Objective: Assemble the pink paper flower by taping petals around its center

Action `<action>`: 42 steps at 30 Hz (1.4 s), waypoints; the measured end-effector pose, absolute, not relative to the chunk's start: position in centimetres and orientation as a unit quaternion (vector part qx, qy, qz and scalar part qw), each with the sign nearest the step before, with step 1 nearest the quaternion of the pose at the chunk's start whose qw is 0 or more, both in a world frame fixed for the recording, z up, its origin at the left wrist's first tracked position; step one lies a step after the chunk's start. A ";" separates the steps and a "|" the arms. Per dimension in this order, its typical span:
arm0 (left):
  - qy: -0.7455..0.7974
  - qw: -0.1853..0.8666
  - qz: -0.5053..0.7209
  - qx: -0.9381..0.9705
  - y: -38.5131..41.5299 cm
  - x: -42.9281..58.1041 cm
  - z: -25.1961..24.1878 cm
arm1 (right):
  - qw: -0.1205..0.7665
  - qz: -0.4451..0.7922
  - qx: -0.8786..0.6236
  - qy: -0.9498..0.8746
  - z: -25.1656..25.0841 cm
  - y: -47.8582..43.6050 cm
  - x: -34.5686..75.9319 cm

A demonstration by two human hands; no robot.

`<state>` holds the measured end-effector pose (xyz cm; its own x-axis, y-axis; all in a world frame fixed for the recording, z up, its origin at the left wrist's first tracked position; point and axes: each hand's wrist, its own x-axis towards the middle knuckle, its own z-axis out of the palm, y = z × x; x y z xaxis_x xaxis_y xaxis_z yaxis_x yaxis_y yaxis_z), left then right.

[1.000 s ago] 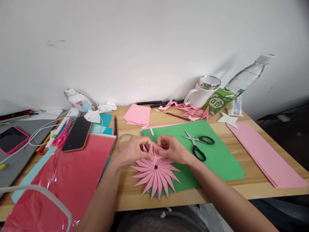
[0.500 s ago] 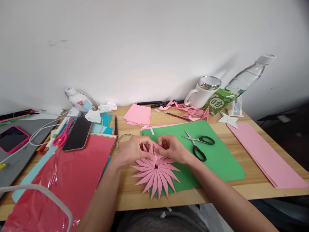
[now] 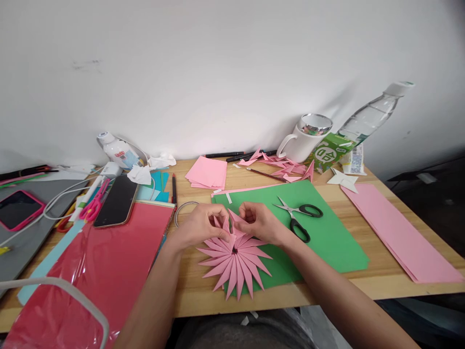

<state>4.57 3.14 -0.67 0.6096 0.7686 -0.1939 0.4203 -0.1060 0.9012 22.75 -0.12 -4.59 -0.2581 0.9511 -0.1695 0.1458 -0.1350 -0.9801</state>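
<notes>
A pink folded-paper star (image 3: 240, 271) with many pointed rays and a small hole at its centre lies partly over green paper sheets (image 3: 337, 242). My left hand (image 3: 207, 223) pinches a folded point at the star's far side between thumb and fingers. Just beside it, my right hand (image 3: 258, 224) is closed on a neighbouring pink point. A narrow gap shows between the two pinched points. The fingers hide part of the far rays. Black-handled scissors (image 3: 300, 215) rest with blades slightly apart on the green sheets, right of my right hand.
Behind are pink paper squares (image 3: 207, 172), loose folded pink pieces (image 3: 290, 167), a white mug (image 3: 303, 140) and a tilted bottle (image 3: 374, 116). Long pink sheets (image 3: 399, 232) lie right. A phone (image 3: 116, 201), pink scissors (image 3: 95, 201) and a red pack (image 3: 105, 271) are left.
My right fingers have shifted slightly, and more of the pink point beneath them shows. The star, my left hand and the other things stay practically in place.
</notes>
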 end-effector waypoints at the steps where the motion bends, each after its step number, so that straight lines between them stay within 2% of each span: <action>1: 0.409 0.530 0.165 0.724 3.2 4.5 -0.7 | 0.355 0.569 -0.493 -0.553 -4.6 -0.1 22.8; 21: 0.415 0.563 0.166 0.695 3.4 4.4 -0.5 | 0.367 0.514 -0.523 -0.573 -5.2 0.2 23.4; 24: 0.421 0.564 0.165 0.690 3.4 4.4 -0.5 | 0.382 0.536 -0.512 -0.551 -4.9 0.2 23.4; 27: 0.425 0.568 0.163 0.685 3.5 4.2 -0.7 | 0.442 0.531 -0.517 -0.505 -4.4 0.4 23.6; 30: 0.423 0.570 0.163 0.686 3.7 3.9 -1.0 | 0.537 0.473 -0.530 -0.455 -4.3 0.9 24.1; 33: 0.424 0.567 0.170 0.685 3.8 3.7 -0.9 | 0.574 0.400 -0.539 -0.469 -4.5 1.1 24.7; 37: 0.425 0.575 0.196 0.671 3.9 3.5 -0.6 | 0.506 0.313 -0.533 -0.601 -4.2 0.5 24.5; 42: 0.419 0.558 0.241 0.675 4.2 3.2 -0.8 | 0.404 0.352 -0.441 -0.720 -3.4 -0.5 23.5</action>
